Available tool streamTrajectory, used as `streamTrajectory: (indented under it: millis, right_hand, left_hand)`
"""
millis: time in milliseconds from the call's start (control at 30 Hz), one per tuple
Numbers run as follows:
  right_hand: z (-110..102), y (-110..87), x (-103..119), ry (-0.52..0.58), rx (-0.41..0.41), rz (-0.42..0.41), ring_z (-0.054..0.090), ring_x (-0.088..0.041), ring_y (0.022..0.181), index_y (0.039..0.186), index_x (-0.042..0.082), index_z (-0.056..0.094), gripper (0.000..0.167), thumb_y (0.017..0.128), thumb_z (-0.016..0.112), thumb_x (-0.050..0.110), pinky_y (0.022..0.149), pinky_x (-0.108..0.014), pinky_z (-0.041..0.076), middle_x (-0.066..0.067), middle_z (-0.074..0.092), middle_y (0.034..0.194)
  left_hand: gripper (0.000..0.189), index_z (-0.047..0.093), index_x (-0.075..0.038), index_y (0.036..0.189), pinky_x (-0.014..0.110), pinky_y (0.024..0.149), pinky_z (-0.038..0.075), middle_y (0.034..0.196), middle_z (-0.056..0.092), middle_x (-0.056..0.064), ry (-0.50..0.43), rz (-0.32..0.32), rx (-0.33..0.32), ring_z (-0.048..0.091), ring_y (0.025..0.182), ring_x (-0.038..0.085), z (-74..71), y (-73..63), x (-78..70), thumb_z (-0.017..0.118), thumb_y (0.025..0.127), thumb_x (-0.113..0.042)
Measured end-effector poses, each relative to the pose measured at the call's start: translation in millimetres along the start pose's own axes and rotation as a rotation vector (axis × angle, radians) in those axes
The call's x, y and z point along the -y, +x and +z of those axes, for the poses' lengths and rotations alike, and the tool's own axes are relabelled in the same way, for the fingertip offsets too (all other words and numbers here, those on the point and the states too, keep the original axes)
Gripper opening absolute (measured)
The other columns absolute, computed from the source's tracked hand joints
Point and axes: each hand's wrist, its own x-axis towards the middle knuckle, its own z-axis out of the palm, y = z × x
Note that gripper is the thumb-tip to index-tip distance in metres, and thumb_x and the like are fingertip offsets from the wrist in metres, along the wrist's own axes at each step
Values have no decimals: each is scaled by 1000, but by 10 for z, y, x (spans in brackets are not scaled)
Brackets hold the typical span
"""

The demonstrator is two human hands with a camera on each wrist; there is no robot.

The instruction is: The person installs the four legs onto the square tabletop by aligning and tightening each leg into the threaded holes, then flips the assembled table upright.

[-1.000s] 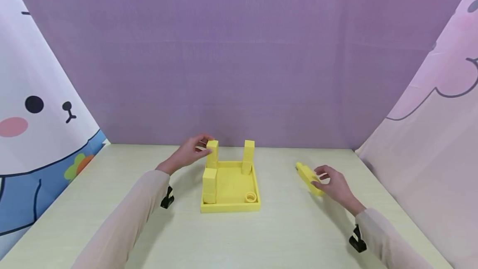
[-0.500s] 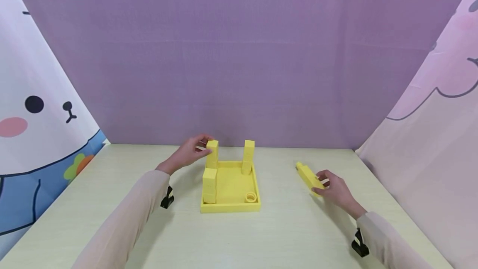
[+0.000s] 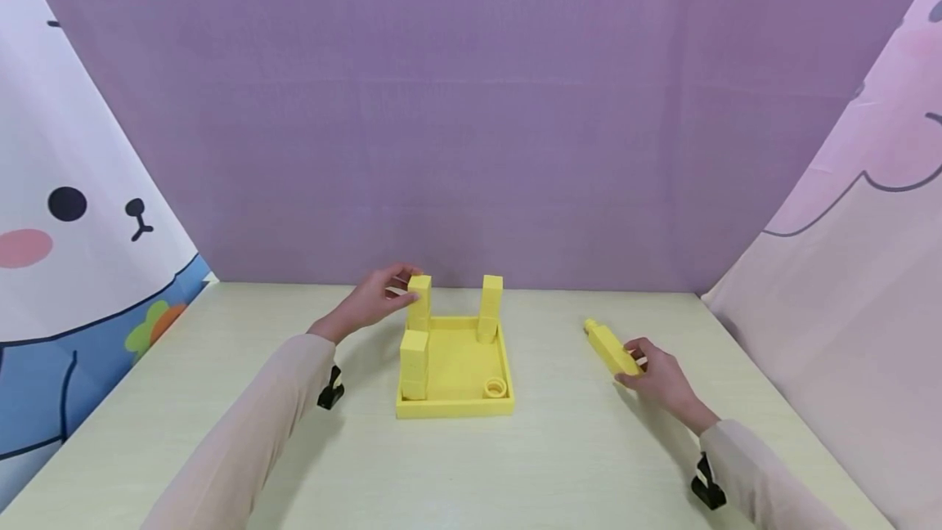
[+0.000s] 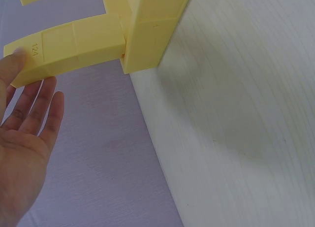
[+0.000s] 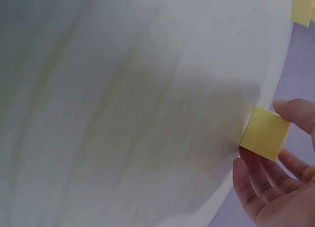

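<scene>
A yellow tray-like base stands mid-table with square posts upright at three corners: back left, back right and front left. At its front right corner is a round threaded socket. My left hand pinches the top of the back left post between thumb and fingers; in the left wrist view that post bears raised digits. A loose yellow post with a narrow round tip lies on the table to the right. My right hand grips its near end, thumb and fingers on opposite sides.
A pale wood-grain table carries everything. Behind it rises a purple cloth backdrop, with printed cartoon cloths at the left and right sides. A black wrist strap piece hangs under the right sleeve.
My right hand has come down slightly, and its thumb and fingers have closed on the near end of the loose post. The left hand keeps its place on the back left post.
</scene>
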Motion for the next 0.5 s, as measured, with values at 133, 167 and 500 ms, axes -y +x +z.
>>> streamTrajectory:
  millis: [133,167,500]
  right_hand:
    - [-8,-8,24,-9,-3,-1,61,-28,79,111,-7,51,47,72,74,8,60,-31,53,-25,59,100]
    - [-11,-11,29,-14,-4,-1,61,-29,79,111,-7,51,47,72,74,8,60,-31,52,-26,59,100]
    - [-13,-12,20,-36,-21,-8,61,-30,79,109,-8,52,45,72,73,7,59,-31,52,-25,60,98]
  left_hand:
    - [38,50,1,122,42,88,50,112,58,18,8,9,7,57,102,32,-26,-68,-180,60,88,-11]
    - [38,49,3,122,43,88,49,112,57,20,10,11,9,57,103,33,-34,-86,-231,60,88,-9]
    - [40,49,-2,123,42,87,51,113,57,17,11,0,-3,57,104,31,7,-6,-2,61,88,-16]
